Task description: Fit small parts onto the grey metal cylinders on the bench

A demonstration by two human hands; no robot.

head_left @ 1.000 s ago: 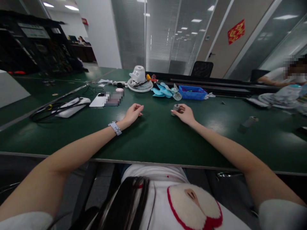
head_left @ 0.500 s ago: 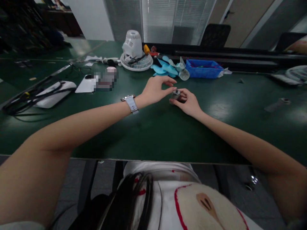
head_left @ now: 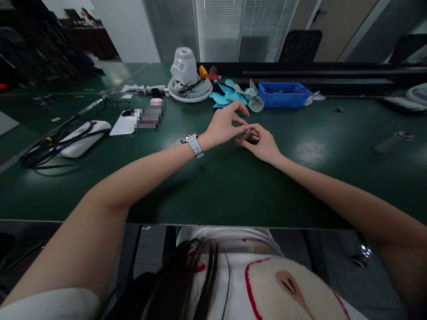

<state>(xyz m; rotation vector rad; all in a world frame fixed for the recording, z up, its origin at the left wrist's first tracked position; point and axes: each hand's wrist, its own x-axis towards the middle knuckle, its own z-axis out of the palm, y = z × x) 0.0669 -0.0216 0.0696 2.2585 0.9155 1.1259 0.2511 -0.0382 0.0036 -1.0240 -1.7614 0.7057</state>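
Green table (head_left: 216, 191) | right hand (head_left: 263, 144) grips grey cylinder (head_left: 244, 136), mostly hidden | left hand (head_left: 224, 124) at top, grip unclear

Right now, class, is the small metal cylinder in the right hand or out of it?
The cylinder is in the right hand: thumb and fingers curl around it, with the left hand at its top end.

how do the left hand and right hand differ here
The left hand has a pale-strapped watch at its wrist; the right hand has a bare wrist. The right hand holds a small grey cylinder around its side, while the left hand's thumb is at its top. Both are over the green table.
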